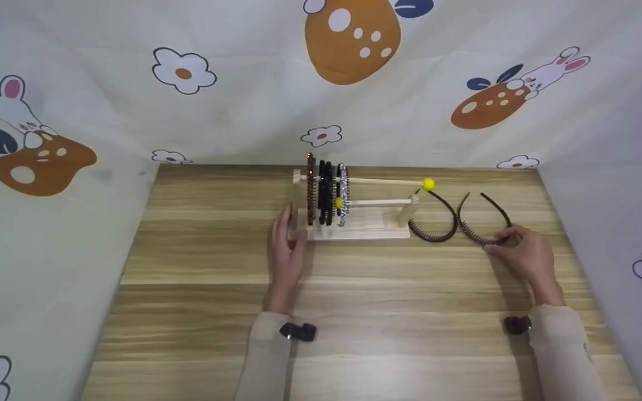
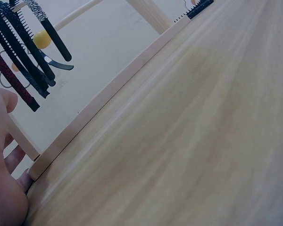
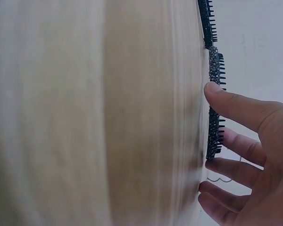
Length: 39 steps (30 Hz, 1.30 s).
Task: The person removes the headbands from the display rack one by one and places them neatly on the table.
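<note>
A small wooden stand (image 1: pixel 354 235) with two horizontal rods is on the table. On the rods, toward the left end, hang several toothed headbands, including a dark red one (image 1: pixel 310 192), black ones (image 1: pixel 326 195) and a silvery one (image 1: pixel 344 192). My left hand (image 1: pixel 285 259) grips the stand's left end, thumb at the front and fingers around the outer side. At the right, my right hand (image 1: pixel 530 256) pinches the near right side of a dark, glittery headband (image 3: pixel 214 132) lying on the table. Another dark headband (image 1: pixel 456 214) lies between it and the stand.
Yellow balls cap the rod ends, one at the back rod's right end (image 1: pixel 428 184). The wood-grain table (image 1: pixel 198 234) is bordered by a printed cloth backdrop (image 1: pixel 254 100) at the back and sides.
</note>
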Available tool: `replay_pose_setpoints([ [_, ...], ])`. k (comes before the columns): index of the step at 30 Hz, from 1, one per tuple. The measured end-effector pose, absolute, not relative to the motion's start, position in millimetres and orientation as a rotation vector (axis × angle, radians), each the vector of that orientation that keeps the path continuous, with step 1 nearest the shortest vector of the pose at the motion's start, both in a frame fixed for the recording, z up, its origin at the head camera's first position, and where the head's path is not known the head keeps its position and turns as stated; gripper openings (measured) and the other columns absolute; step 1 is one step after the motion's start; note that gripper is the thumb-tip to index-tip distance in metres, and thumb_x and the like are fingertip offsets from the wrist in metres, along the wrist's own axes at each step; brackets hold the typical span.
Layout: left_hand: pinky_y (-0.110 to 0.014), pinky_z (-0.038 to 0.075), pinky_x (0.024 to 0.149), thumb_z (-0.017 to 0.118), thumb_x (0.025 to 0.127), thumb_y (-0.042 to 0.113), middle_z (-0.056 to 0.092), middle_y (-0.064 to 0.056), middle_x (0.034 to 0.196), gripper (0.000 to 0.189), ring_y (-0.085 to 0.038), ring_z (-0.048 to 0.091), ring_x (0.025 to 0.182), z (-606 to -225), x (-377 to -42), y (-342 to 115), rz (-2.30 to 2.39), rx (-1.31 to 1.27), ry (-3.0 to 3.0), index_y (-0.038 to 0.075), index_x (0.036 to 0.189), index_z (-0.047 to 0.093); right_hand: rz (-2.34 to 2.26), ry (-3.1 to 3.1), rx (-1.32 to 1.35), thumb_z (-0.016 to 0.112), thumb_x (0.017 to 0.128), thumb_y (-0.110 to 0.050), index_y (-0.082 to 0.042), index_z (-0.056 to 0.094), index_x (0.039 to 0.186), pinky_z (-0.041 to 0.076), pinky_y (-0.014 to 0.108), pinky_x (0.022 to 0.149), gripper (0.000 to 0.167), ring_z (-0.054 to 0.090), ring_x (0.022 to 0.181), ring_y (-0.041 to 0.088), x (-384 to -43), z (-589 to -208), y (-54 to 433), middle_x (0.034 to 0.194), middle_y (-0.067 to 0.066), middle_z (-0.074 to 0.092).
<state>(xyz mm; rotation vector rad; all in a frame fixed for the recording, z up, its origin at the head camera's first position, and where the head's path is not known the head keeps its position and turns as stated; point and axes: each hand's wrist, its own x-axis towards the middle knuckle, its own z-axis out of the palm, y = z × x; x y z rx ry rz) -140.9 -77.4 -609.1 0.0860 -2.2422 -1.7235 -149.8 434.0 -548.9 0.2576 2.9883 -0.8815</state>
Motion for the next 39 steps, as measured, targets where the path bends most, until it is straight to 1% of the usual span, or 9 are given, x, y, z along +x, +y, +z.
replay_pose_setpoints([
  [5, -0.064, 0.06, 0.101, 0.064, 0.113, 0.028, 0.038, -0.017, 0.175, 0.065, -0.044, 0.049, 0.149, -609, -141, -77, -1.761, 0.077, -2.214, 0.008, 0.17, 0.04, -0.872, 3.007, 0.227, 0.096, 0.089, -0.033, 0.002, 0.077, 0.12, 0.049, 0.056, 0.092, 0.051, 0.065, 0.119, 0.055, -151, -549, 433, 0.132, 0.035, 0.071],
  [9, -0.067, 0.057, 0.105, 0.063, 0.113, 0.03, 0.038, -0.017, 0.175, 0.066, -0.045, 0.046, 0.152, -609, -140, -78, -1.756, 0.098, -2.227, 0.009, 0.171, 0.04, -0.868, 2.997, 0.232, 0.096, 0.089, -0.032, 0.004, 0.076, 0.122, 0.05, 0.059, 0.094, 0.052, 0.064, 0.121, 0.057, -152, -549, 433, 0.134, 0.037, 0.07],
  [15, -0.069, 0.055, 0.107, 0.063, 0.112, 0.035, 0.037, -0.016, 0.176, 0.067, -0.044, 0.045, 0.152, -609, -139, -78, -1.759, 0.127, -2.247, 0.012, 0.171, 0.04, -0.878, 2.978, 0.226, 0.095, 0.09, -0.03, 0.005, 0.075, 0.125, 0.048, 0.064, 0.1, 0.054, 0.062, 0.124, 0.057, -153, -550, 434, 0.135, 0.037, 0.069],
  [20, -0.07, 0.054, 0.108, 0.064, 0.113, 0.036, 0.037, -0.017, 0.176, 0.067, -0.044, 0.046, 0.151, -610, -138, -78, -1.741, 0.124, -2.255, 0.013, 0.171, 0.041, -0.897, 2.985, 0.207, 0.095, 0.089, -0.027, 0.005, 0.076, 0.123, 0.048, 0.057, 0.096, 0.05, 0.064, 0.121, 0.055, -153, -552, 434, 0.131, 0.034, 0.072],
  [25, -0.067, 0.055, 0.109, 0.063, 0.113, 0.04, 0.038, -0.011, 0.176, 0.068, -0.042, 0.047, 0.151, -610, -138, -78, -1.762, 0.146, -2.254, 0.016, 0.172, 0.04, -0.922, 3.0, 0.191, 0.096, 0.087, -0.021, 0.004, 0.077, 0.121, 0.047, 0.045, 0.088, 0.046, 0.066, 0.113, 0.047, -153, -554, 432, 0.124, 0.031, 0.074],
  [32, -0.069, 0.055, 0.107, 0.063, 0.113, 0.035, 0.038, -0.013, 0.176, 0.065, -0.042, 0.052, 0.146, -610, -137, -77, -1.727, 0.118, -2.257, 0.019, 0.172, 0.04, -0.94, 3.037, 0.156, 0.098, 0.084, -0.016, 0.006, 0.076, 0.121, 0.044, 0.039, 0.083, 0.048, 0.064, 0.104, 0.04, -148, -549, 428, 0.118, 0.029, 0.074],
  [35, -0.07, 0.055, 0.105, 0.062, 0.114, 0.035, 0.037, -0.012, 0.176, 0.065, -0.042, 0.055, 0.142, -609, -137, -77, -1.722, 0.114, -2.265, 0.02, 0.173, 0.04, -0.938, 3.071, 0.153, 0.097, 0.085, -0.015, 0.006, 0.076, 0.12, 0.046, 0.044, 0.084, 0.046, 0.065, 0.105, 0.043, -145, -545, 426, 0.12, 0.03, 0.074],
  [37, -0.07, 0.056, 0.104, 0.061, 0.114, 0.037, 0.036, -0.012, 0.176, 0.065, -0.042, 0.056, 0.14, -608, -138, -77, -1.733, 0.115, -2.265, 0.02, 0.173, 0.039, -0.938, 3.083, 0.177, 0.094, 0.088, -0.015, 0.007, 0.075, 0.123, 0.05, 0.055, 0.091, 0.045, 0.064, 0.115, 0.05, -142, -541, 423, 0.127, 0.033, 0.072],
  [39, -0.069, 0.057, 0.103, 0.061, 0.114, 0.037, 0.037, -0.012, 0.176, 0.065, -0.042, 0.056, 0.138, -608, -139, -77, -1.736, 0.115, -2.266, 0.02, 0.173, 0.039, -0.96, 3.075, 0.21, 0.089, 0.093, -0.015, 0.007, 0.073, 0.128, 0.048, 0.068, 0.103, 0.045, 0.06, 0.129, 0.057, -140, -536, 419, 0.138, 0.036, 0.067],
])
